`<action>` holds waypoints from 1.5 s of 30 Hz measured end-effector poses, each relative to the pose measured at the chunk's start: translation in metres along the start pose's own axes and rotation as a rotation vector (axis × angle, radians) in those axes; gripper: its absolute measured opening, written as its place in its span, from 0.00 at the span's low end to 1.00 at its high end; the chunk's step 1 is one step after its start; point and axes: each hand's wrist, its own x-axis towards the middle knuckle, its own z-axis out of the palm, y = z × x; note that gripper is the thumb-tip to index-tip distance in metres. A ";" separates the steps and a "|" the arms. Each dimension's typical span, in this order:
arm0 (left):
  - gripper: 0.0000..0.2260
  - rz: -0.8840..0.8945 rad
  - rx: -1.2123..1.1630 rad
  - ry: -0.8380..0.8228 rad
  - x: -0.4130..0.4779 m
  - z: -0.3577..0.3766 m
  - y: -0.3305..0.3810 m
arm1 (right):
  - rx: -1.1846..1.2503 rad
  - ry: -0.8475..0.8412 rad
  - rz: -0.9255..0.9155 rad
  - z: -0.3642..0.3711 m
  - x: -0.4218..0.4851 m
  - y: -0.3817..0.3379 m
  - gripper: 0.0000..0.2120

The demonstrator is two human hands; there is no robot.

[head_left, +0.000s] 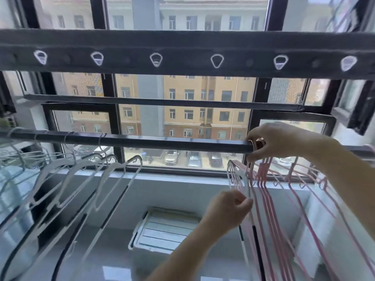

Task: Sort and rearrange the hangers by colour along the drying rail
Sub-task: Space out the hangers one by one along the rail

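Observation:
A dark drying rail [162, 141] runs across the view at chest height. Several white hangers [113, 179] hang from its left half, spread apart. Several pink hangers [267, 191] hang bunched at the right. My right hand [278, 140] grips the rail where the pink hooks sit, fingers curled round the hooks. Below it, my left hand [229, 209] pinches the shoulder of a white hanger [246, 185] at the left edge of the pink bunch.
A broad upper bar [182, 53] with triangular holes spans the top. A thinner bar [162, 101] runs behind. The window frame [114, 118] and sill lie beyond. A white folded rack [164, 230] lies on the floor below.

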 end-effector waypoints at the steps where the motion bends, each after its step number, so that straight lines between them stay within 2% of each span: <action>1: 0.12 0.003 -0.008 0.007 0.000 -0.001 -0.001 | -0.010 0.009 -0.001 0.000 0.000 -0.001 0.20; 9: 0.10 -0.040 0.009 0.075 -0.013 -0.031 -0.023 | -0.051 0.078 -0.095 0.005 0.021 -0.043 0.21; 15: 0.11 -0.143 0.017 0.222 -0.034 -0.074 -0.054 | -0.077 0.123 -0.184 0.010 0.049 -0.095 0.22; 22: 0.07 -0.204 0.155 0.368 -0.057 -0.117 -0.076 | -0.070 0.174 -0.256 0.017 0.081 -0.147 0.23; 31: 0.06 -0.221 0.232 0.453 -0.078 -0.149 -0.093 | -0.070 0.201 -0.303 0.019 0.100 -0.190 0.22; 45: 0.07 -0.258 0.304 0.453 -0.084 -0.164 -0.102 | -0.060 0.270 -0.337 0.027 0.109 -0.210 0.22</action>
